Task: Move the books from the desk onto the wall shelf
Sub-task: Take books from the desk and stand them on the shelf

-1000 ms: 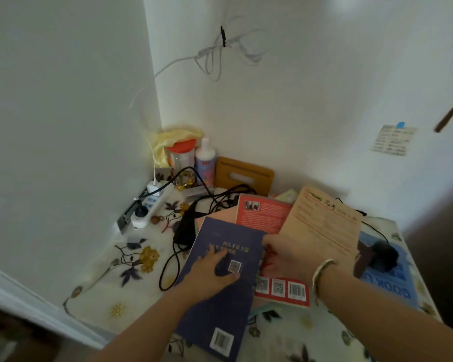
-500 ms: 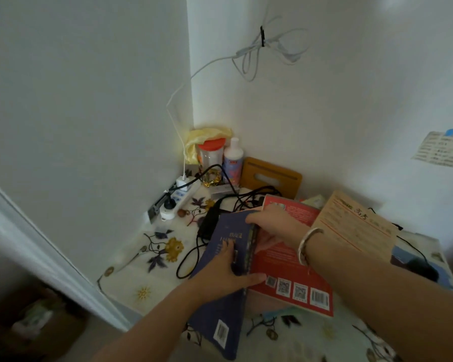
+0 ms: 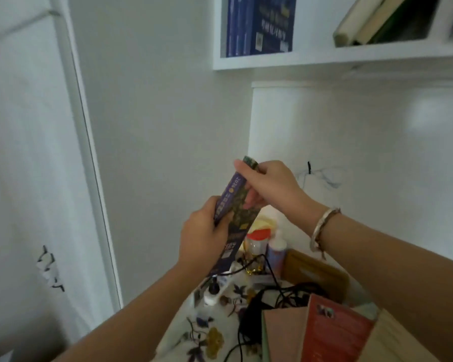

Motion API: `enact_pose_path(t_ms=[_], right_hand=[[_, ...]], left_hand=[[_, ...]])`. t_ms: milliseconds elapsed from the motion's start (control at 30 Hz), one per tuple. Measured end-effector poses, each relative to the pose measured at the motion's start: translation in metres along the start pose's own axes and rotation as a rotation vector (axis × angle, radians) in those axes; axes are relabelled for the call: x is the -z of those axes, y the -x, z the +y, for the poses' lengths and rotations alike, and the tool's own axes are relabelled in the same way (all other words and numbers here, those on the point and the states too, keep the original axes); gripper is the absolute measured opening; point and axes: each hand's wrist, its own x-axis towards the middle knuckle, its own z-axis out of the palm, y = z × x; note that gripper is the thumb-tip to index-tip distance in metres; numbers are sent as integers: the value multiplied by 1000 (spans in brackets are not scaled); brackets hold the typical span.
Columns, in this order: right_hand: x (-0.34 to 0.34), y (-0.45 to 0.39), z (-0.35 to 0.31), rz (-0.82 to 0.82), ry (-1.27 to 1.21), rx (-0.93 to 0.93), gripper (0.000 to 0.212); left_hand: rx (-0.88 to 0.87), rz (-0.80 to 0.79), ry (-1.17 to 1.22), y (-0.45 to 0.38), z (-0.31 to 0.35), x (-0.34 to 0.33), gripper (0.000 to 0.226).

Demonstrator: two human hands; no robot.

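Now lifted off floral-cloth desk (image 3: 194, 333): purple paperback book (image 3: 232, 220), held edge-on, tilted, below white wall shelf (image 3: 324, 57). Left hand (image 3: 204, 236) closed round lower spine; right hand (image 3: 268, 185) pinching top corner. Remaining below shelf on desk: red paperback (image 3: 335, 333), tan books (image 3: 283, 335). Blue volumes (image 3: 259, 22) already shelved. Next step, by judgement: raising into shelf gap.

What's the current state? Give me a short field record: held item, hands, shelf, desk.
held item: dark purple paperback book, raised, tilted, spine toward camera
left hand: grips book's lower part
right hand: grips book's top end
shelf: white wall shelf above, blue books already standing in it
desk: red paperback book and tan books remain
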Motion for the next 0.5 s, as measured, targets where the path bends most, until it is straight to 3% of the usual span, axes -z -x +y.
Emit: enact_pose_path(t_ms=[133,267,367,500], right_hand=[[18,-18,-44,70,44,216,48],[34,-42,-68,242,190,364,23],[42,-60,-90,261,153,454,11],[53,-84,-115,267,238,579,49]], left_hand=[[-82,144,113,-62,31,52,9],[-157,276,316,-118,72,96,9],[-242,351,446,-161,108,123,16],[-330,408,617,-215,154,137,12]])
